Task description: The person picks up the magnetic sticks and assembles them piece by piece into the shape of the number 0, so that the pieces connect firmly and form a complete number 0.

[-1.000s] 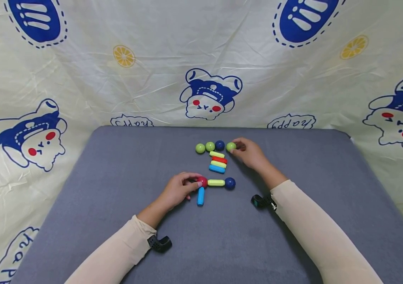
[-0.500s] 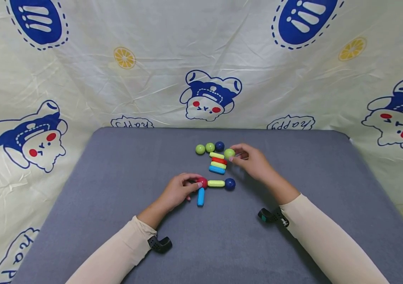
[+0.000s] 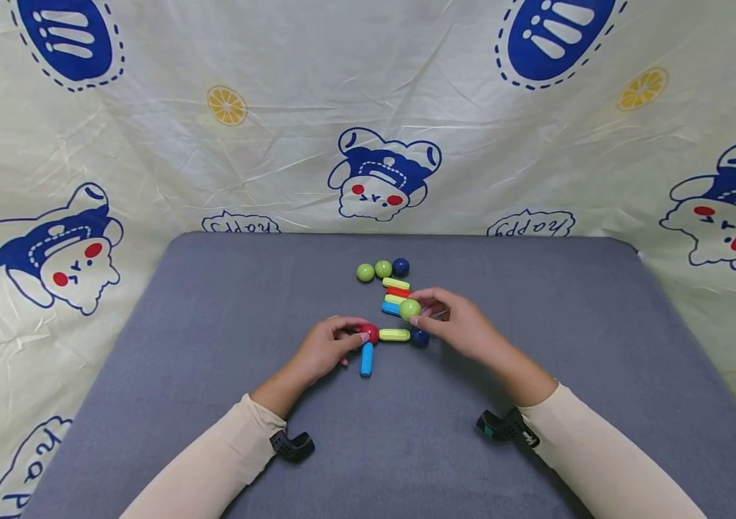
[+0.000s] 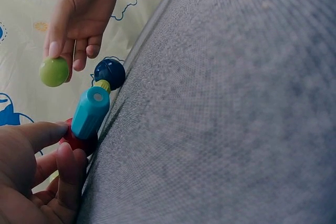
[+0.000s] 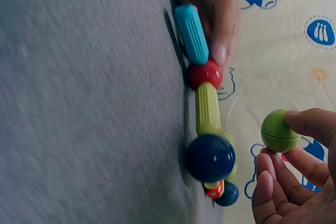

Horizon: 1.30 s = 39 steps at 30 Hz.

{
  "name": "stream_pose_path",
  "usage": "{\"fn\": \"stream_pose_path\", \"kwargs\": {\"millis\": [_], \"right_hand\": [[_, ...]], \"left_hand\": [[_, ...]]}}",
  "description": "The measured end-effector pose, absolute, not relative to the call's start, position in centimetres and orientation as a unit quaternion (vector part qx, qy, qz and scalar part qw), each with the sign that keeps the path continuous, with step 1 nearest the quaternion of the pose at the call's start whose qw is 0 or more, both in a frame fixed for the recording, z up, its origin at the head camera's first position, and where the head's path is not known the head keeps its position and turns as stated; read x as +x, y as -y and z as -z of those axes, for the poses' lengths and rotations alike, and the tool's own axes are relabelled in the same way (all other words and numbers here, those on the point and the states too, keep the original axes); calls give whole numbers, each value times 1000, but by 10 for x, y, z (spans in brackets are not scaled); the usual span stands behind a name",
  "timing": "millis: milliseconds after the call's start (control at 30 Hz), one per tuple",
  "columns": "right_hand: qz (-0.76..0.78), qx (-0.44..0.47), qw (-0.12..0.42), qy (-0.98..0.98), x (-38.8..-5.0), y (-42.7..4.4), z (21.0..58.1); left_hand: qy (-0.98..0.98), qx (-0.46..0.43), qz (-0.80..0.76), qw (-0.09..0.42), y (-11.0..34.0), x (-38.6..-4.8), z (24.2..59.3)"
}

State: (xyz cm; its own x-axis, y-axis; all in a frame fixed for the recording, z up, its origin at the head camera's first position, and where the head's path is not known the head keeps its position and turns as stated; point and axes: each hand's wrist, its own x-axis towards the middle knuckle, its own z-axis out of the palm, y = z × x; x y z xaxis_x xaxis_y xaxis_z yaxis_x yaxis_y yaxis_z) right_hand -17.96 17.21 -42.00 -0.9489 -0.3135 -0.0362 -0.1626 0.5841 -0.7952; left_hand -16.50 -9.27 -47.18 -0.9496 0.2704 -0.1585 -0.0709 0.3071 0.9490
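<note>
My left hand pinches a red ball on the table. From that ball a yellow-green rod runs right to a dark blue ball, and a blue rod points toward me. Between thumb and fingers, my right hand holds a green ball. In the left wrist view this green ball hangs apart from the joined pieces. The head view has it in front of the stacked rods' right end, hiding part of them, while the right hand partly covers the dark blue ball.
Behind the joined pieces lie several loose rods side by side, a red rod among them. Farther back, two green balls and another dark blue ball form a row. A grey cloth covers the table; a printed sheet hangs behind.
My right hand has brought the green ball from the right end of the back row toward me, near the joined pieces. The left hand stays on the red ball.
</note>
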Motion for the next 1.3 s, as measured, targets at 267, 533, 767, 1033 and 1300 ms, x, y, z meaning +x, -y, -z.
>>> {"fn": "stream_pose_path", "kwargs": {"millis": [267,533,767,1033,1300], "right_hand": [[447,-166,115,-871,-162,-164,426],[443,-207,163,-857,-145,-152,436],[442,-241,219,-836,-135,-142,440],[441,-283,230,-820,-130,-133,444],[428,-315,217,-819,-131,-126,449]], "left_hand": [[-800,59,-578,148,92,-165,471],[-797,54,-582,149,92,-166,473],[-798,58,-582,145,92,-167,475],[-796,61,-585,142,92,-167,475],[-798,63,-582,142,92,-168,475]]}}
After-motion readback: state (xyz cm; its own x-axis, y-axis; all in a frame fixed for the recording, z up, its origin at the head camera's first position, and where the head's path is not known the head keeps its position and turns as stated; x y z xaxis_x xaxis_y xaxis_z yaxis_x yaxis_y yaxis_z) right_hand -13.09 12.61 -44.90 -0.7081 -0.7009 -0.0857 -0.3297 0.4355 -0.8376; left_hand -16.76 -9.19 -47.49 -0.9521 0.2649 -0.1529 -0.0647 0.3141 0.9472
